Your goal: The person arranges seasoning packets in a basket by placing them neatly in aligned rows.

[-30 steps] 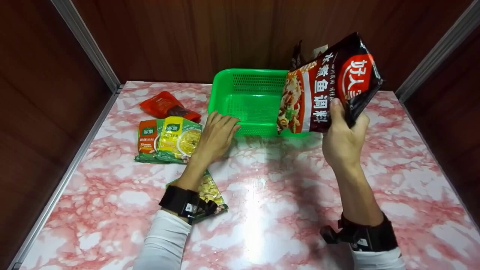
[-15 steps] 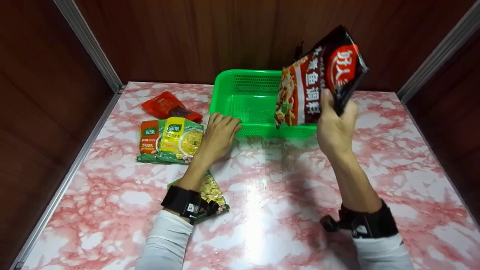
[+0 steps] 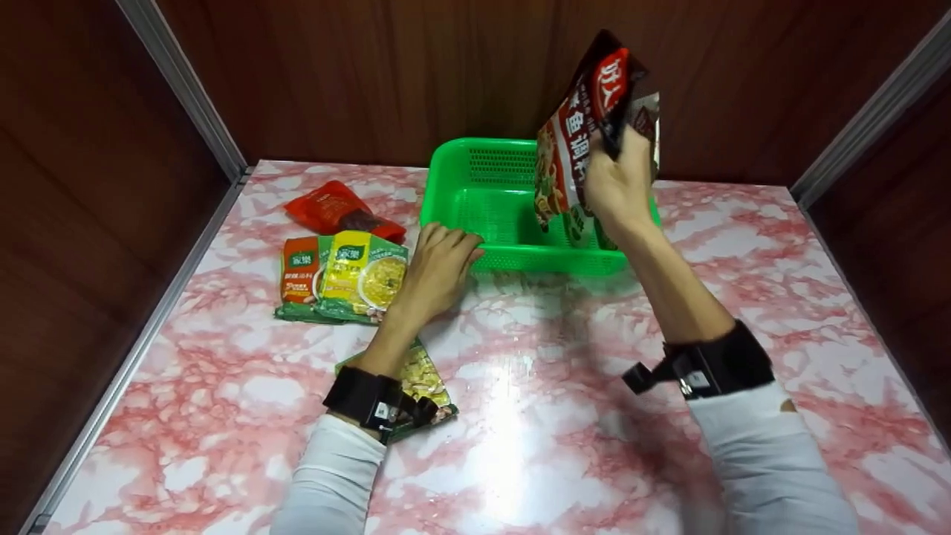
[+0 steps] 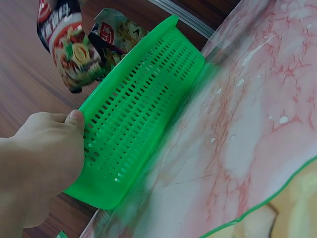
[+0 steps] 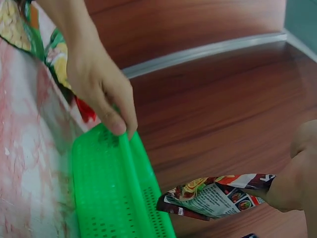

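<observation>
One packet in right hand

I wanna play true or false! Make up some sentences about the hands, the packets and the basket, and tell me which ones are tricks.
1. The right hand holds a dark packet. True.
2. The left hand grips the rim of a green basket. True.
3. The basket is upside down. False: its open side faces up, and you can see into it.
4. On the table, a yellow packet partly covers an orange packet. True.
5. The yellow packet is inside the basket. False: it lies outside, to the left of the basket.
6. The right hand is resting on the table. False: it is raised above it.
</observation>
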The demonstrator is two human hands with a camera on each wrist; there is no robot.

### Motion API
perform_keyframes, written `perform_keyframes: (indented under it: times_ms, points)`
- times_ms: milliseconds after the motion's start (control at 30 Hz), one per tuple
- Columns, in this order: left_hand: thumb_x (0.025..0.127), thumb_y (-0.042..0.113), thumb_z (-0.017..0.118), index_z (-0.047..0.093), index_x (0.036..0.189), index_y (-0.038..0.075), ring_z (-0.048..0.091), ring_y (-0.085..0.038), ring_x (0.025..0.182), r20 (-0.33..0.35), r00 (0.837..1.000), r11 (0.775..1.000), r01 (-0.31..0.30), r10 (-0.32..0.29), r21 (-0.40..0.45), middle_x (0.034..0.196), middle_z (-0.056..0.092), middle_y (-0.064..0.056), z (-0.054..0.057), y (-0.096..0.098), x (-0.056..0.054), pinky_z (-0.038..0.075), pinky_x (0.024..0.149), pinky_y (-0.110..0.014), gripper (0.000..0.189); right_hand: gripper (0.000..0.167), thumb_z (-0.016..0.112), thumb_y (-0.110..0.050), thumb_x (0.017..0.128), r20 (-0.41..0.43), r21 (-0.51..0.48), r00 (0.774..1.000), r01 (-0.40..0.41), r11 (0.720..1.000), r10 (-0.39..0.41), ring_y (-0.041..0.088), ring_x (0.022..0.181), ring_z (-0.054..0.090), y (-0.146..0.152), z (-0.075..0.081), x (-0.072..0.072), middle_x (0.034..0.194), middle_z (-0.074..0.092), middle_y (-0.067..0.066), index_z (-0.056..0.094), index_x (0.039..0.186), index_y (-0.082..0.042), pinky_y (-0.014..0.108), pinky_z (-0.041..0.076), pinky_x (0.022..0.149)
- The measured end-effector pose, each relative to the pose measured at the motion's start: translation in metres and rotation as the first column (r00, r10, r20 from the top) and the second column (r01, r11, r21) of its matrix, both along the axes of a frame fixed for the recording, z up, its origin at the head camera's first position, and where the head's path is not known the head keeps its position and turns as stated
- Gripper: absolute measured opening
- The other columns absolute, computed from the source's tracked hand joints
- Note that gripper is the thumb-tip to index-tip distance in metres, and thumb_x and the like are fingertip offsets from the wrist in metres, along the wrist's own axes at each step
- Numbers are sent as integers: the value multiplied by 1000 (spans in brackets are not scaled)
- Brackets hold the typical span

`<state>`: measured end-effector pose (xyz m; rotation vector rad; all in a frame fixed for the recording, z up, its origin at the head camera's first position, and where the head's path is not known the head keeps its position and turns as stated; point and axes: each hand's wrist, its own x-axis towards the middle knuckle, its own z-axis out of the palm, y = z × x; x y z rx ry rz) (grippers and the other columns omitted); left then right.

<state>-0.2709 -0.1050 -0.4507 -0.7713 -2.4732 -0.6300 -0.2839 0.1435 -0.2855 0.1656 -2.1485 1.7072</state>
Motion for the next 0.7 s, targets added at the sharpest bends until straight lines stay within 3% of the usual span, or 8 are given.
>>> perform_keyframes:
  times_ms: [100,133,200,267,333,433,567,700]
  points:
    - [119,26,57,77,130,4,68,-42,113,-2,1000,1000,-4,4,-4,120,81,-17,0,0,0,43,121,-56,32,30,45,-5,117,66,49,998,-6,999,3,11,65,42,-3,-3,-13,81,54,-2,65,95,-12,26,40,61]
    - [119,26,58,77,129,5,68,-42,113,-5,1000,1000,-7,7,-4,119,81,-17,0,1,0,43,121,-57,31,30,42,-2,115,79,63,997,-20,998,15,9,75,55,-4,-4,-17,94,66,1,71,112,-10,23,48,70]
    - [118,24,59,77,128,5,67,-43,112,-9,1000,1000,-14,14,-4,118,81,-17,-1,1,-1,43,122,-57,29,52,38,5,110,93,92,995,-49,995,40,11,112,70,-4,-8,-25,136,75,7,67,150,-12,20,56,97]
    - [117,24,60,77,128,5,68,-43,112,-8,1000,1000,-20,20,-7,118,81,-17,-1,1,-1,43,123,-57,28,74,35,11,104,92,116,994,-71,991,60,17,147,61,-5,-13,-31,169,60,6,50,171,-19,25,49,124]
    - [118,26,58,77,129,6,68,-42,114,1,1000,1000,-24,24,-15,120,81,-17,-1,0,-1,42,124,-57,29,82,35,10,102,101,168,993,-70,983,54,19,166,46,-5,-20,-36,180,46,5,38,177,-23,32,39,137]
    - [120,29,55,76,132,7,69,-41,117,25,999,999,-22,22,-30,124,81,-16,-1,0,-1,41,126,-58,33,76,38,6,105,125,232,992,-48,972,20,34,143,66,-6,-30,-42,174,53,15,40,177,-19,43,50,129]
    - [120,30,53,75,135,7,70,-41,120,48,999,999,-22,23,-37,127,81,-16,0,0,0,39,129,-59,36,73,37,1,108,149,300,989,-38,953,-8,42,110,69,-7,-43,-49,173,53,19,37,178,-19,47,53,112]
    - [118,27,57,76,133,6,70,-41,118,39,999,1000,-21,22,-18,126,82,-16,0,0,-1,40,128,-59,32,68,36,0,109,164,328,986,-29,944,-27,43,106,66,-7,-51,-56,166,60,24,44,175,-16,48,51,106]
